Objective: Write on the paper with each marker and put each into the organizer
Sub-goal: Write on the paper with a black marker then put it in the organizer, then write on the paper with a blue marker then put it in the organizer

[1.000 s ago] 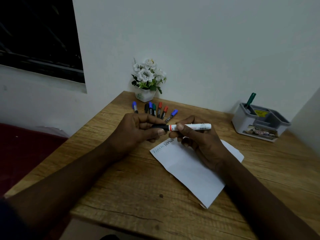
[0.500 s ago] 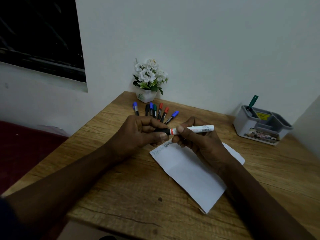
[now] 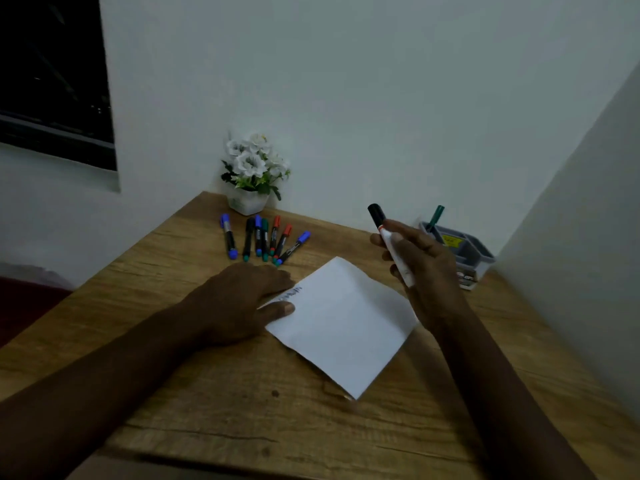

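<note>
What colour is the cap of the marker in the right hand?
The marker cap is black; head view.

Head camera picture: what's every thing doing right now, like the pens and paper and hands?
White marker, capped, lifted off the table, tilted.
Right hand, grips the white marker.
Left hand, flat, pressing the paper's corner.
Paper, flat on the table, scribbles near one corner.
Loose markers, capped, lying on the table.
Green marker, standing tilted in the organizer.

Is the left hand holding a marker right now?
No, the left hand rests open on the paper; the marker is in the right hand.
</note>
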Motion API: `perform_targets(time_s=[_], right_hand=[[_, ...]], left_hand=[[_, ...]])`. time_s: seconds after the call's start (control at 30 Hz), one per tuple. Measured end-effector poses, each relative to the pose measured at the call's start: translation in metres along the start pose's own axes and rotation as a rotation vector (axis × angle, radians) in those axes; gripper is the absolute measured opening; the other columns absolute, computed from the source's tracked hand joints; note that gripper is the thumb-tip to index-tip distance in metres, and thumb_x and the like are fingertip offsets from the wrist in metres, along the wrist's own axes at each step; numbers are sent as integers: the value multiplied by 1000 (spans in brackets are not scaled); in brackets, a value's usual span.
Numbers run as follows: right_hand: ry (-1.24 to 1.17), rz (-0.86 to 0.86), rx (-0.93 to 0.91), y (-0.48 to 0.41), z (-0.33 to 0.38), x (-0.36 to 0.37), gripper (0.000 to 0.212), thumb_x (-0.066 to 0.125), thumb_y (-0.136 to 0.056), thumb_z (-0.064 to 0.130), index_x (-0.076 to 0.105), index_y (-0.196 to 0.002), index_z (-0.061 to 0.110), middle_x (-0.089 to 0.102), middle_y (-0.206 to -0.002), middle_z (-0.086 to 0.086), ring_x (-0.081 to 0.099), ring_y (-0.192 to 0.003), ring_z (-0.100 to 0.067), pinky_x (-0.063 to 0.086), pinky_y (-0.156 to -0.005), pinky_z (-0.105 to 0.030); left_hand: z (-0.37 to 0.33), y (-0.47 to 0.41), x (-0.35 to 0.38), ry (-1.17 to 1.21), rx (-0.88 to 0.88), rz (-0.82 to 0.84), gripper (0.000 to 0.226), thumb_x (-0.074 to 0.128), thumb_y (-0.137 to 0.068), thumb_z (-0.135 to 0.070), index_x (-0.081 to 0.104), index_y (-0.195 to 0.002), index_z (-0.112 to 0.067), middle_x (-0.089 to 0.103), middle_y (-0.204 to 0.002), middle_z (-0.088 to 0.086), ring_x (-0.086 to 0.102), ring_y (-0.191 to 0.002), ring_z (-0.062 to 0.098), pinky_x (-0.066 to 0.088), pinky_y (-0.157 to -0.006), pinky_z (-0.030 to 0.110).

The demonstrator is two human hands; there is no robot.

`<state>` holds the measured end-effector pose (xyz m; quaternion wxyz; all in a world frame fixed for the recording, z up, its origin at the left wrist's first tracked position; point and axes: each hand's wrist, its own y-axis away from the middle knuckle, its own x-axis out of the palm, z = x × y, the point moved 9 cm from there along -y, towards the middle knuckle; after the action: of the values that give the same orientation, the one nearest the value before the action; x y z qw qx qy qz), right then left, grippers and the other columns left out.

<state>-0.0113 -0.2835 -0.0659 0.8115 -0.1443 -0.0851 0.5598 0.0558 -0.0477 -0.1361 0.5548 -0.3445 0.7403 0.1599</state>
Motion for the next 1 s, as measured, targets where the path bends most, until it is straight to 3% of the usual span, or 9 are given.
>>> perform_targets(time_s=[0.13, 0.2, 0.3, 0.4, 0.5, 0.57, 0.67, 0.83, 1.0], right_hand=[[99, -184, -68, -7, 9, -45, 56, 72, -94, 7, 53, -144, 23, 80, -104, -10, 75, -105, -20, 60, -82, -34], [240, -269, -110, -18, 22, -73, 77, 74, -93, 8, 37, -156, 35, 77, -101, -15, 75, -99, -22, 62, -80, -38], [522, -402, -195, -41, 46, -109, 81, 74, -93, 10, 33, -157, 39, 72, -94, -9, 74, -83, -13, 62, -71, -36], [714, -475, -280, -66, 64, -124, 75, 75, -90, 8, 40, -152, 32, 67, -89, 3, 67, -76, 2, 57, -68, -18], [772, -506, -307, -86, 62, -129, 70, 76, -87, 5, 44, -146, 23, 67, -95, -4, 67, -72, -12, 43, -55, -1], [778, -526, -291, -98, 51, -131, 68, 76, -86, 7, 44, -143, 26, 67, -95, -4, 70, -78, -20, 50, -63, -8], [850, -516, -211, -112, 24, -136, 62, 76, -86, 10, 46, -138, 28, 69, -94, -5, 72, -86, -23, 61, -80, -36], [1021, -372, 26, -127, -21, -133, 53, 75, -91, 33, 62, -140, 19, 66, -135, -17, 63, -122, -32, 50, -95, -36], [1129, -338, 71, -130, -19, -135, 60, 75, -87, 41, 60, -141, 20, 64, -140, -14, 59, -129, -34, 50, -105, -50]], left_hand=[[1, -3, 11, 7, 30, 98, 52, 37, -101, -58, 33, -152, -46, 20, -163, -21, 15, -149, 0, 12, -122, 32], [0, -5, 11, 22, 34, 102, 51, 38, -101, -58, 34, -150, -48, 19, -163, -22, 15, -149, -1, 13, -121, 32], [0, -4, 10, 31, 36, 97, 50, 38, -101, -57, 34, -150, -48, 20, -163, -23, 17, -149, -1, 15, -119, 30], [-1, -5, 10, 14, 40, 96, 50, 37, -101, -57, 33, -151, -49, 20, -163, -23, 18, -148, 0, 16, -117, 27], [1, -6, 11, 25, 29, 96, 50, 37, -101, -58, 33, -149, -50, 20, -162, -25, 17, -145, -4, 15, -115, 25], [1, -6, 12, 34, 32, 99, 49, 37, -100, -60, 32, -148, -52, 19, -162, -26, 15, -137, -11, 15, -113, 23], [3, -6, 12, 42, 33, 99, 59, 30, -92, -71, 33, -148, -53, 20, -161, -27, 16, -137, -10, 17, -113, 25], [5, -8, 10, 38, 34, 80, 55, 36, -96, -67, 36, -148, -51, 23, -160, -27, 22, -145, -2, 20, -115, 27], [5, -8, 12, 26, 21, 97, 53, 37, -97, -65, 34, -149, -50, 22, -161, -26, 21, -146, -1, 20, -117, 30]])
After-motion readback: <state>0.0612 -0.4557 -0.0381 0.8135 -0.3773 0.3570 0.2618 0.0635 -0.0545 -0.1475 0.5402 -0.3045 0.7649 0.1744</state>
